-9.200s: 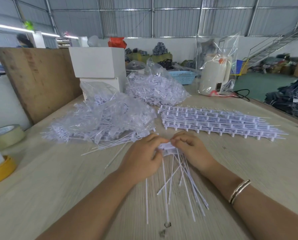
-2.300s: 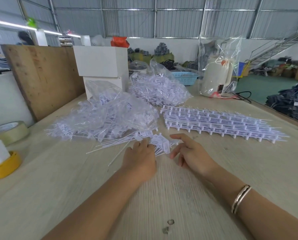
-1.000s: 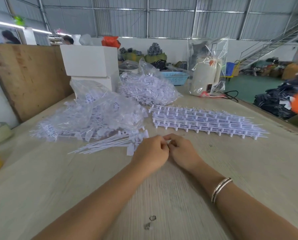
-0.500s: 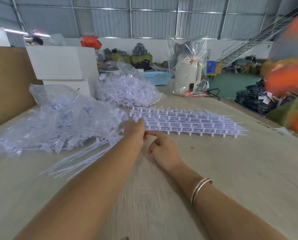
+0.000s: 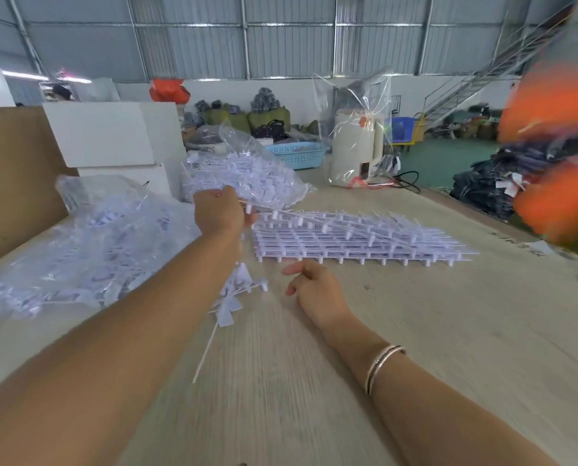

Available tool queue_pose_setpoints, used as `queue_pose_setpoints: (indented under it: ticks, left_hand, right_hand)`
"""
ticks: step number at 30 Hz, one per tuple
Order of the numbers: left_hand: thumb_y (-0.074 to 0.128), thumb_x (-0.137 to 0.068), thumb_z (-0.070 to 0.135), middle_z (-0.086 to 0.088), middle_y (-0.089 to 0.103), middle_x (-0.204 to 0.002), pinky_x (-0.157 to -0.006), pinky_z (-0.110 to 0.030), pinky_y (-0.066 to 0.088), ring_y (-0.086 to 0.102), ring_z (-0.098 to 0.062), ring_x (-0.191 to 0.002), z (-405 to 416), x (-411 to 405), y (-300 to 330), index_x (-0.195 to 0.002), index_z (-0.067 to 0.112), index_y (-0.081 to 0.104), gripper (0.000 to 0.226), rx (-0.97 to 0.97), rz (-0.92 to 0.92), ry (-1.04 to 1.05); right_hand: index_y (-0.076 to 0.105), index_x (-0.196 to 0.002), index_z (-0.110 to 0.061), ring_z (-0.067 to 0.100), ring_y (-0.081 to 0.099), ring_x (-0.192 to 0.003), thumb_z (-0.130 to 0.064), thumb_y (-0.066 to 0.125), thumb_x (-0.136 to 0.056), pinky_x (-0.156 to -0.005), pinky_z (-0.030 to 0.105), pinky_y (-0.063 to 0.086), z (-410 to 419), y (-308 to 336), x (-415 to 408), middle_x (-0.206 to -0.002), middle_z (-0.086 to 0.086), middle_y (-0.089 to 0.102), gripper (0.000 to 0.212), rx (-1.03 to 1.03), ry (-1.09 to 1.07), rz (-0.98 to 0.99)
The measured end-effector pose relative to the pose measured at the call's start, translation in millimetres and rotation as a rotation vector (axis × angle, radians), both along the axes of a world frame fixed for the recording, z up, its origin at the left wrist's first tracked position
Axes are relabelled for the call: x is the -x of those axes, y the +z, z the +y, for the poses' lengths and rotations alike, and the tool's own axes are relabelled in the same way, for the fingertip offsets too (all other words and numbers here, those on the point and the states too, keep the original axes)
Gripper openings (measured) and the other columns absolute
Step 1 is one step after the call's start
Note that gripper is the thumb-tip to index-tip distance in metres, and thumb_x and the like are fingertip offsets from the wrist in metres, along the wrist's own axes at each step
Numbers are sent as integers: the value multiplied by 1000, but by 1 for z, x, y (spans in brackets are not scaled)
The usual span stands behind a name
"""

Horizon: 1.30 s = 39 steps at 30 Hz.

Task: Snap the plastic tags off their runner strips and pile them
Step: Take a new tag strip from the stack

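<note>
A flat stack of white runner strips (image 5: 358,242) with tags attached lies on the wooden table (image 5: 432,331) at centre right. My left hand (image 5: 218,211) grips the left end of the top runner strip (image 5: 318,220) and holds that end raised off the stack. My right hand (image 5: 313,284) rests on the table in front of the stack, fingers loosely curled and holding nothing. A small cluster of loose tags (image 5: 235,294) with long thin stems lies between my forearms.
Two clear plastic bags of tags lie left (image 5: 89,243) and behind (image 5: 244,178). White boxes (image 5: 116,136) and a brown board (image 5: 15,176) stand at the back left. A bagged white kettle (image 5: 356,149) stands at the back. A blurred orange shape (image 5: 556,156) fills the right edge.
My left hand reached forward from the loose tags to the stack and lifted one end of the top strip. My right hand let go and now rests on the table. The camera turned right.
</note>
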<state>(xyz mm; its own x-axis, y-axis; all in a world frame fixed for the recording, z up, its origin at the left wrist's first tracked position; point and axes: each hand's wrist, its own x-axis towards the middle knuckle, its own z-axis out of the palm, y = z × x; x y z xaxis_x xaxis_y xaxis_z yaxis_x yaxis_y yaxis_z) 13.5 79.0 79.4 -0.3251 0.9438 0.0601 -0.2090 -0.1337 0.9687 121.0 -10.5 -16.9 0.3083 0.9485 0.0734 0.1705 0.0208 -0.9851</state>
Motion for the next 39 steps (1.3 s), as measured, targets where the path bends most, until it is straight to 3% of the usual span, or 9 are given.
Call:
queue_pose_setpoints:
  ticks: [3, 7, 12, 18, 22, 31, 34, 37, 39]
  left_hand:
    - [44, -97, 17, -13, 58, -85, -46, -26, 53, 54, -16, -51, -8, 14, 0, -107, 4, 51, 17, 30, 43, -10]
    - [47, -98, 24, -13, 55, -85, -40, -21, 49, 53, -21, -60, -18, 20, -18, -115, 0, 50, 30, 96, -45, -60]
    - [62, -88, 37, -11, 55, -108, -77, -35, 58, 63, -20, -77, -35, 1, -31, -129, 5, 43, 56, 183, -397, -192]
    - [57, -93, 17, -12, 59, -105, -71, -32, 51, 59, -23, -94, -62, -31, -45, -119, 11, 54, 27, 317, -421, -458]
    - [43, -100, 16, -9, 60, -117, -88, -27, 46, 56, -20, -115, -62, -36, -44, -122, 7, 51, 25, 264, -371, -391]
    - [46, -97, 8, -4, 54, -71, -63, -20, 46, 51, -11, -58, -43, -22, -27, -138, 27, 18, 53, 80, -335, -123]
    - [45, -97, 11, -8, 60, -84, -57, -20, 45, 48, -10, -53, -40, -19, -27, -147, 35, -5, 75, 35, -344, -64]
    - [46, -97, 15, -18, 59, -118, -60, -22, 45, 49, -11, -58, -39, -19, -28, -145, 38, -3, 72, 40, -313, -36]
    - [49, -97, 20, -14, 60, -112, -59, -23, 47, 54, -12, -63, -41, -21, -31, -146, 36, 0, 71, 46, -330, -55]
  right_hand:
    - [58, -92, -15, 14, 50, -49, -13, 46, -93, -44, 20, 40, -2, 12, -5, -80, 4, 62, 12, 5, 61, 556]
    - [61, -106, -18, 12, 46, -47, -47, 54, -90, -46, 23, 38, -3, 12, -14, -70, -1, 58, 34, -72, 78, 1014]
    - [65, -104, -21, 10, 44, -46, -33, 57, -92, -46, 22, 39, 2, 14, -17, -62, -3, 59, 18, -137, -11, 870]
    - [63, -108, -28, 12, 44, -61, -47, 47, -94, -59, 26, 34, 5, 14, -23, -78, -1, 53, 29, -120, 29, 772]
    - [60, -118, -26, 14, 47, -71, -45, 46, -95, -66, 27, 40, 5, 13, -25, -90, 1, 51, 34, -66, 86, 808]
    - [59, -93, -21, 21, 62, -97, -41, 50, -93, -81, 35, 48, 2, 14, -36, -100, -1, 68, 22, -222, -118, 1083]
    - [58, -97, -19, 24, 61, -100, -48, 51, -91, -80, 38, 48, 1, 15, -43, -86, 2, 72, 31, -245, -101, 1166]
    - [45, -120, -18, 26, 56, -101, -53, 52, -89, -87, 42, 44, 2, 16, -53, -105, 6, 57, 47, -282, -94, 1248]
    - [47, -124, -19, 27, 60, -102, -54, 47, -91, -87, 41, 45, 5, 14, -54, -112, 6, 59, 48, -231, -85, 1198]
